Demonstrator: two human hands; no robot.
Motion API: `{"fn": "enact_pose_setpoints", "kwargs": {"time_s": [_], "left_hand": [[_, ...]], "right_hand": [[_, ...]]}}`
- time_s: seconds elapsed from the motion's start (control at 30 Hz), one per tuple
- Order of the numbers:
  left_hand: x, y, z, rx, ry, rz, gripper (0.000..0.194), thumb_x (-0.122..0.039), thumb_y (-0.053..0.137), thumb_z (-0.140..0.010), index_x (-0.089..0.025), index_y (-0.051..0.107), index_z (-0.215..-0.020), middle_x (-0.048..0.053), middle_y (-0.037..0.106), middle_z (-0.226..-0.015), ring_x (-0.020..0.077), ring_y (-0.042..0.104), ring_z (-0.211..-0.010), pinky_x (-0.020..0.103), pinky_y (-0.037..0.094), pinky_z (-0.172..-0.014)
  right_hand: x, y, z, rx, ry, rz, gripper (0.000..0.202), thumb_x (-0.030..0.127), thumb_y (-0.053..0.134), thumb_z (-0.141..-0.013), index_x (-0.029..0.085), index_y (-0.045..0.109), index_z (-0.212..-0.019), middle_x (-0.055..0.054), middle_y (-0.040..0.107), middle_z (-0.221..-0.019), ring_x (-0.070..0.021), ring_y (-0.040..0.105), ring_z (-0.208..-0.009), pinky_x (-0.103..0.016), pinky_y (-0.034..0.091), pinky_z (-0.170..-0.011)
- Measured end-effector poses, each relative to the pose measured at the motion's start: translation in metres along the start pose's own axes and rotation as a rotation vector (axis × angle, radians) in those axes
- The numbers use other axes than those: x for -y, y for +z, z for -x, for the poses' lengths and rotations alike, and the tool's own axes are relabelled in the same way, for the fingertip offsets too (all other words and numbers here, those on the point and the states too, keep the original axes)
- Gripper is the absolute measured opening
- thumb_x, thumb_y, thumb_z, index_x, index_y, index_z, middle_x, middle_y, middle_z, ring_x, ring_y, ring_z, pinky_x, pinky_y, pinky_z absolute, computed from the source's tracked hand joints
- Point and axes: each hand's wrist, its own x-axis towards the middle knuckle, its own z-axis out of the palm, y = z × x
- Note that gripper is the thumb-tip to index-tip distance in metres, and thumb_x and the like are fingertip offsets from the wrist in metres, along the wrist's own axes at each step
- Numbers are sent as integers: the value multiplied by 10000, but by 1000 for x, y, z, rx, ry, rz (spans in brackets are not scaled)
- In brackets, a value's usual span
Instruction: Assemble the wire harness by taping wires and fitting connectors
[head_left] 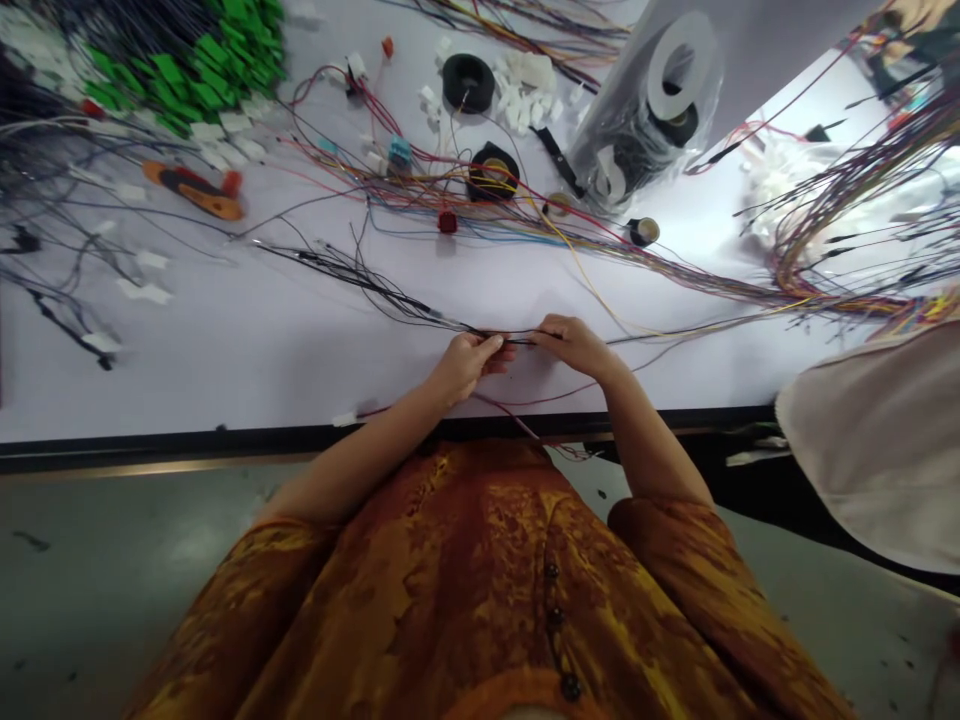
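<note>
Near the table's front edge, my left hand (463,366) is closed on a bundle of thin black wires (375,283), which stretches away to the upper left over the white table. A short way to the right, my right hand (576,345) pinches dark wires of the same run between thumb and fingers. Black and pale wires (694,332) continue from it to the right. A short span of wire shows between the two hands, which do not touch. Below them a thin red wire (551,399) curves close to the table edge (285,432).
Green connectors (225,65) lie at the back left, near an orange cutter (193,190). Tape rolls (468,83), a red connector (447,221) and a large plastic-wrapped roll (652,100) lie beyond my hands. Multicoloured wires (810,220) and a person's pale sleeve (877,440) are at right.
</note>
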Motion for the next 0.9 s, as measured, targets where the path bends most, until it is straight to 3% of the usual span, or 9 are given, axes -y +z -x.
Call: {"fn": "enact_pose_setpoints", "kwargs": {"time_s": [0.13, 0.27, 0.37, 0.47, 0.57, 0.7, 0.8, 0.9], "left_hand": [[4, 4, 3, -24, 38, 19, 160, -121, 594, -903, -101, 725, -992, 107, 785, -939, 127, 699, -672, 228, 522, -587], [9, 6, 5, 3, 29, 98, 141, -148, 601, -913, -133, 729, -972, 93, 781, -1052, 131, 722, -738, 223, 534, -596], [12, 5, 6, 19, 45, 190, 133, -139, 582, -924, -162, 713, -932, 54, 782, -1050, 115, 729, -767, 200, 536, -605], [8, 0, 8, 36, 6, 270, 129, -150, 545, -949, -177, 670, -940, 48, 789, -923, 125, 740, -765, 203, 543, -627], [-1, -5, 13, 58, -16, 318, 115, -142, 522, -952, -185, 629, -955, 58, 786, -888, 143, 751, -785, 215, 549, -643], [-9, -6, 18, 172, -90, 372, 141, -125, 515, -951, -187, 631, -1001, 52, 781, -995, 147, 753, -793, 233, 556, -644], [-7, -2, 17, 212, -136, 369, 155, -110, 530, -948, -167, 664, -1000, 36, 765, -1051, 129, 740, -789, 230, 554, -642], [-4, 1, 13, 183, -157, 374, 199, -188, 526, -986, -145, 646, -834, 34, 745, -904, 100, 690, -676, 212, 526, -591]], "right_hand": [[1, 6, -2, -190, 145, -100, 256, 339, 559, -889, 184, 632, -698, -8, 571, -652, -139, 517, -663, -290, 403, -677], [-9, 8, -2, -364, 305, -547, 307, 435, 576, -907, 208, 560, -702, 15, 526, -630, -118, 494, -584, -273, 422, -622], [-17, 3, -2, -383, 347, -880, 364, 508, 639, -879, 213, 521, -702, 4, 556, -702, -119, 570, -662, -269, 489, -687], [-18, -3, 0, -345, 351, -1035, 380, 521, 685, -862, 216, 505, -725, 20, 520, -700, -115, 580, -686, -271, 512, -706], [-11, -5, 1, -310, 279, -1052, 390, 441, 736, -838, 221, 445, -700, 61, 401, -647, -78, 456, -592, -235, 463, -626], [0, 2, 2, -304, 198, -974, 461, 312, 852, -702, 219, 401, -697, 91, 341, -627, -43, 334, -527, -201, 324, -509], [5, 11, -1, -338, 172, -848, 512, 477, 808, -762, 219, 379, -655, 95, 303, -568, -41, 300, -486, -200, 260, -461], [7, 16, -6, -401, 213, -806, 619, 673, 659, -838, 224, 310, -593, 92, 239, -528, -43, 216, -446, -208, 193, -407]]}}
